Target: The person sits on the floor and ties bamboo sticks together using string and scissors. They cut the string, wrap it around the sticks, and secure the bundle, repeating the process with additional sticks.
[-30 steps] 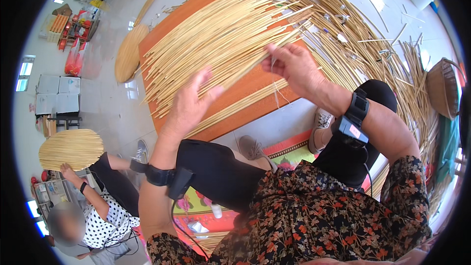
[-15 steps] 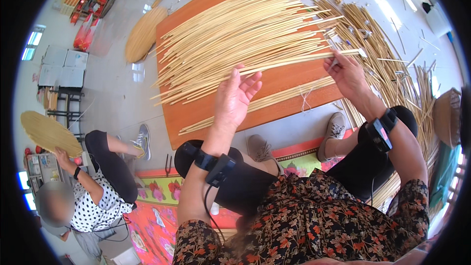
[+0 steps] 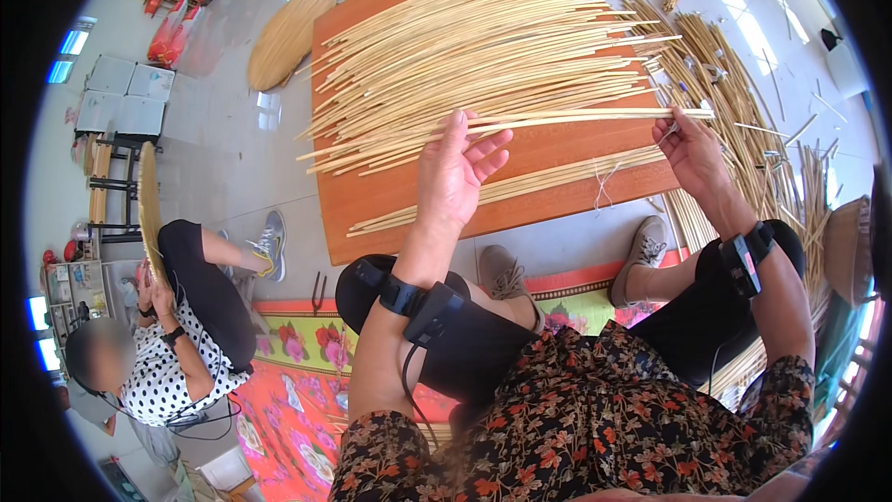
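Observation:
A few long, pale straw-coloured stalks (image 3: 585, 115) stretch between my two hands above the near part of a brown tabletop (image 3: 567, 147). My left hand (image 3: 449, 172) is palm up, its thumb and bent fingers closed round the stalks partway along. Near their right ends my right hand (image 3: 697, 158) pinches them between thumb and fingers. Beyond my hands lies a wide layer of similar stalks (image 3: 483, 46), spread side by side across the table. Closer to me, a thin bundle of stalks (image 3: 539, 184) rests along the table's near edge, with white string (image 3: 604, 188) on it.
Loose stalks (image 3: 729, 84) are heaped on the floor at the right, near a basket (image 3: 847, 246). At the left a seated co-worker (image 3: 190, 353) holds a flat round woven piece (image 3: 150, 214) on edge. Another woven oval (image 3: 283, 37) stands beside the table. Floral cloth (image 3: 288, 409) covers floor near my feet.
My right hand has shifted slightly right and the held stalks lie more level. The co-worker has turned the woven piece edge-on and now has both hands at it. The whole view has shifted slightly.

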The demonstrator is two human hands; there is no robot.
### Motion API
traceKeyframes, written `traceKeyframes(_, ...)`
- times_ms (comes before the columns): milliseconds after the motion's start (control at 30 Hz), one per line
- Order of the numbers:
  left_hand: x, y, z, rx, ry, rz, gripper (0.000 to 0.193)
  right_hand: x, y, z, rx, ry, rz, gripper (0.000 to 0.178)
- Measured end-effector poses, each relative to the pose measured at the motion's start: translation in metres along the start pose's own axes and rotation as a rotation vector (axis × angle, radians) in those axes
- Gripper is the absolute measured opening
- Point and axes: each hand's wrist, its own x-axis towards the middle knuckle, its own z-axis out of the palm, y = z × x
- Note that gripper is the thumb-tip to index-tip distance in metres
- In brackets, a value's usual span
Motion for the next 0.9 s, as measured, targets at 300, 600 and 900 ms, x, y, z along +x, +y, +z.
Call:
traceKeyframes(300,0.004,0.004,-0.003,0.09,0.082,-0.069,0.017,-0.009,-0.008,0.018,0.036,0.049,0.018,0.019)
traceKeyframes(600,0.009,0.0,-0.008,0.143,0.018,0.023,0.019,-0.017,-0.017,0.027,0.015,0.072,0.051,0.023)
traceKeyframes(900,0.007,0.001,-0.009,0.202,-0.011,0.08,0.023,-0.016,-0.016,0.031,0.059,0.067,0.03,0.019)
